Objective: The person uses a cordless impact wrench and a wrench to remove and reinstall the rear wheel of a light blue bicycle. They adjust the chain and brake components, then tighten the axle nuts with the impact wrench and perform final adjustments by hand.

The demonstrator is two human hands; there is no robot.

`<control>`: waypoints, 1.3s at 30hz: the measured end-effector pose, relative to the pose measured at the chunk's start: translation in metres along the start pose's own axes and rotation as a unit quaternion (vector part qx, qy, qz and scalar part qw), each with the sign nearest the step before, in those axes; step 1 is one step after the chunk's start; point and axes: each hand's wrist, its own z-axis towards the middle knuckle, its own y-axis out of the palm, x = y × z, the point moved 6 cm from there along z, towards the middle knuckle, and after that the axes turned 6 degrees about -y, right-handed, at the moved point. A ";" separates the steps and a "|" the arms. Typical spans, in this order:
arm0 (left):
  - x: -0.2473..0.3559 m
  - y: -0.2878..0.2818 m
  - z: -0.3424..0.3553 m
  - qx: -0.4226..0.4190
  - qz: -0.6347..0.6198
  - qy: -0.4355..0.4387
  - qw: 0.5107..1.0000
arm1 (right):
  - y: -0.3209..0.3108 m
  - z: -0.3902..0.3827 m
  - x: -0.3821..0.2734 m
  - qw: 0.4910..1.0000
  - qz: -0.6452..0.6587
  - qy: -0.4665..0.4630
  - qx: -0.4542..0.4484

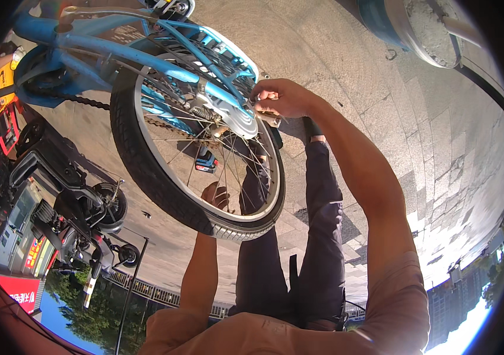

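Note:
A blue bicycle [187, 71] stands tilted before me, its spoked wheel [123, 127] with black tyre nearest. My right hand [287, 99] is at the wheel's axle end, beside a silver disc-shaped hub cover [228, 116]. Its thumb and fingers are pinched together; whatever is between them is too small to make out. My left hand [216, 195] reaches behind the tyre and shows through the spokes near the rim, fingers curled. What it grips is hidden. Beyond the spokes, a blue and black battery-like block [206, 163] with red trim is visible; its other parts are hidden.
Dark scooters [65, 177] stand at the left, near a red and yellow tool case [6, 112]. A gloved hand [16, 57] of another person shows at the far left. A blue and grey bin-like container [405, 29] is at upper right. Stone paving [370, 89] surrounds the bicycle.

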 end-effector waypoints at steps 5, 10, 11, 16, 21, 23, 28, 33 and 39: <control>-0.026 0.040 -0.026 0.015 -0.057 0.050 0.997 | 0.001 0.006 0.024 0.984 0.158 0.068 -0.053; -0.060 0.066 -0.035 -0.052 -0.187 0.025 0.981 | -0.011 0.022 0.030 0.967 0.227 0.113 -0.028; -0.066 0.069 -0.036 -0.046 -0.181 0.024 0.982 | -0.015 0.022 0.033 0.959 0.241 0.150 0.006; -0.091 0.105 -0.034 -0.126 -0.256 0.027 0.958 | -0.006 0.007 0.014 0.985 -0.151 -0.020 -0.087; -0.113 0.139 -0.046 -0.090 -0.274 0.009 0.957 | -0.005 -0.001 0.016 0.962 -0.236 -0.051 -0.124; -0.122 0.152 -0.055 -0.008 -0.197 -0.049 0.979 | -0.011 0.001 0.026 0.984 -0.112 0.049 -0.128; -0.096 0.244 -0.076 -0.043 -0.088 -0.040 0.994 | -0.013 0.017 0.014 0.977 -0.123 -0.004 -0.175; 0.014 0.284 -0.018 -0.016 -0.353 0.170 0.920 | -0.007 0.022 0.013 0.981 -0.036 -0.016 -0.189; 0.058 0.289 0.016 0.043 -0.397 0.116 0.909 | -0.006 0.026 0.022 0.970 -0.011 -0.017 -0.242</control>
